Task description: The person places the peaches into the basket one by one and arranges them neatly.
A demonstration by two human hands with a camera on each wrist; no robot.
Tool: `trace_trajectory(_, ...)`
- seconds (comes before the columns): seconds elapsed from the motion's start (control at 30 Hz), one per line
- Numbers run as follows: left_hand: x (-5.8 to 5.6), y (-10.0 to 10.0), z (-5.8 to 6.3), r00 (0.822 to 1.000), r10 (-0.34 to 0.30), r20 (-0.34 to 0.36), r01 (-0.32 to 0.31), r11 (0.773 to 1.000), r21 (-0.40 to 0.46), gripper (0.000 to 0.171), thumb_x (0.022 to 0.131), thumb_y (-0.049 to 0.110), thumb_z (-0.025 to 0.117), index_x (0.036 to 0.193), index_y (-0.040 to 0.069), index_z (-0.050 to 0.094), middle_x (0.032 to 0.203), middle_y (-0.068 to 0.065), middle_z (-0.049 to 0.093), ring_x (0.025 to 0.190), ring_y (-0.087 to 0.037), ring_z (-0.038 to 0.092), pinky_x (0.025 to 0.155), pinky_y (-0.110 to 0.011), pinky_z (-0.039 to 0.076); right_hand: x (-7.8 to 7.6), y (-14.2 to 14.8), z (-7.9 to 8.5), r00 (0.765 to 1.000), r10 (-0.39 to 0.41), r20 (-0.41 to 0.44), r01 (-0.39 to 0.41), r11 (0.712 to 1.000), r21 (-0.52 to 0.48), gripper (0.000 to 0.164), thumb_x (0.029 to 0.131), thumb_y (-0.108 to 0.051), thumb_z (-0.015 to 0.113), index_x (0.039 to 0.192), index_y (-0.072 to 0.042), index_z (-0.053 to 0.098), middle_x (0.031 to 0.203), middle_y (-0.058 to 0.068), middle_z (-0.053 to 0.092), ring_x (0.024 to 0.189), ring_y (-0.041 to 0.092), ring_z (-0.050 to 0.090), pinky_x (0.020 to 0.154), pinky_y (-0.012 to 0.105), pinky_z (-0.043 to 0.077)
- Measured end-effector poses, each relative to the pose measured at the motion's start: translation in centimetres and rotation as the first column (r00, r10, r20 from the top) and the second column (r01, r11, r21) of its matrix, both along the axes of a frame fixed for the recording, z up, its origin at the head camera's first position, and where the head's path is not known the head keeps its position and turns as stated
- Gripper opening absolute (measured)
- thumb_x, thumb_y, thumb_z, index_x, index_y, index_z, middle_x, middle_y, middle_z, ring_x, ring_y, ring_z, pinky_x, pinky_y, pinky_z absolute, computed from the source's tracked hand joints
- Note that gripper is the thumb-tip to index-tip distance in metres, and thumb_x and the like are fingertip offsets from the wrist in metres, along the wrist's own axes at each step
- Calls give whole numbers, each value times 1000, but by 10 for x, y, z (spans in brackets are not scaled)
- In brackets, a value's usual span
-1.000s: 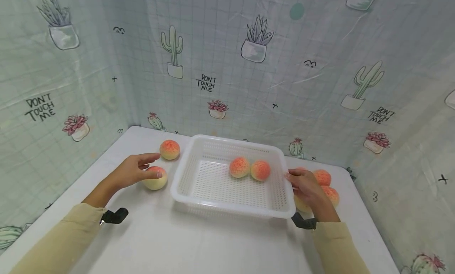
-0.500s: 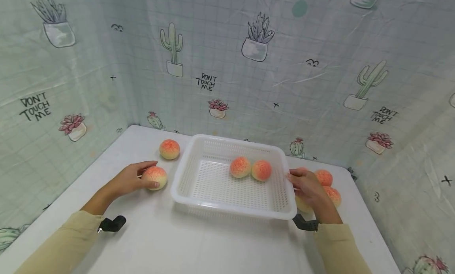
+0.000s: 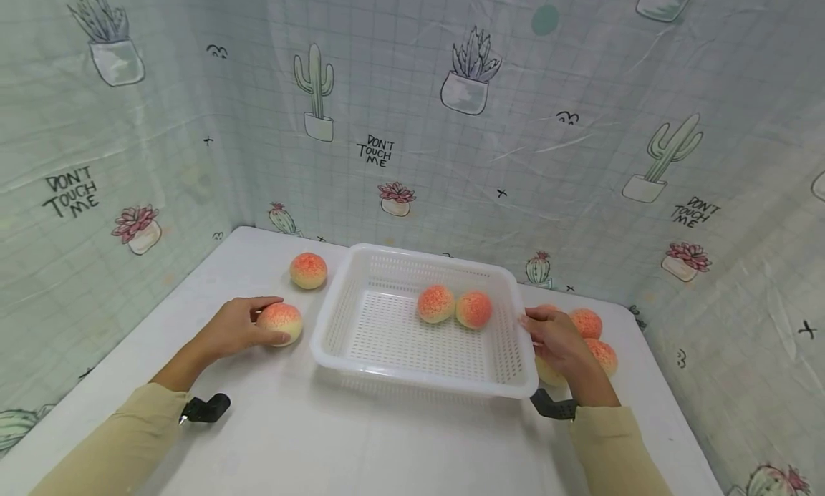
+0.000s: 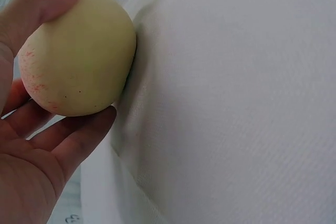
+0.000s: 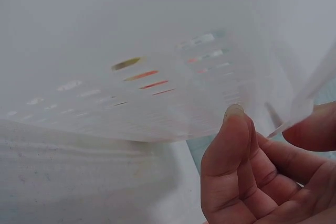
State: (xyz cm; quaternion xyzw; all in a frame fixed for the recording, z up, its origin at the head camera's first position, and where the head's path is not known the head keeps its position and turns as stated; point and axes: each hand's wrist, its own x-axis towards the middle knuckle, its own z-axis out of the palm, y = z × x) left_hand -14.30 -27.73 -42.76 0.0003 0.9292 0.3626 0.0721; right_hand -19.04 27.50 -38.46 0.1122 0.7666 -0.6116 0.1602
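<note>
My left hand (image 3: 233, 328) grips a peach (image 3: 281, 323), thumb on the near side and fingers around the far side. Up close in the left wrist view, the peach (image 4: 79, 53) shows a pale yellow face with red speckles and sits right at the white tabletop. On the other side, my right hand (image 3: 559, 338) pinches the right rim of a white plastic basket (image 3: 419, 375). The right wrist view shows the thumb and fingers at the rim, next to the slotted basket wall (image 5: 105, 35). Inside the basket lie a peach (image 3: 436, 303) and a second peach (image 3: 473, 309), side by side.
Behind the left hand, another peach (image 3: 309, 270) rests on the white table (image 3: 361, 446). Several peaches, including one red-topped peach (image 3: 586, 323), cluster right of the basket, partly hidden by the right hand. A cactus-print curtain (image 3: 412, 109) encloses the back and sides.
My left hand has come down from just above the front left peach and its fingers have closed around it. The right hand stays on the basket rim, and the basket holds still.
</note>
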Motion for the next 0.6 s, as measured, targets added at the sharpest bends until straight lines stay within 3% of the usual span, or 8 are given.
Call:
trace_trajectory(0.2, 1, -1, 3, 1000, 13, -19, -13, 1000, 5, 93, 76, 48, 91, 148, 1, 56, 134, -25, 66, 106, -28, 62, 77, -30, 52, 1, 0, 0, 1000, 7, -2, -7, 1000, -5, 51, 107, -22, 60, 152, -2, 47, 133, 10, 63, 103, 19, 68, 89, 33, 62)
trace_trajectory(0.6, 2, -1, 22, 999, 8, -48, -7, 1000, 6, 91, 74, 49, 92, 146, 5, 59, 135, -23, 68, 110, -30, 62, 79, -30, 50, 2, 0, 2, 1000, 0, 12, 0, 1000, -5, 52, 106, -24, 62, 152, -4, 48, 137, 11, 63, 105, 20, 69, 90, 32, 62)
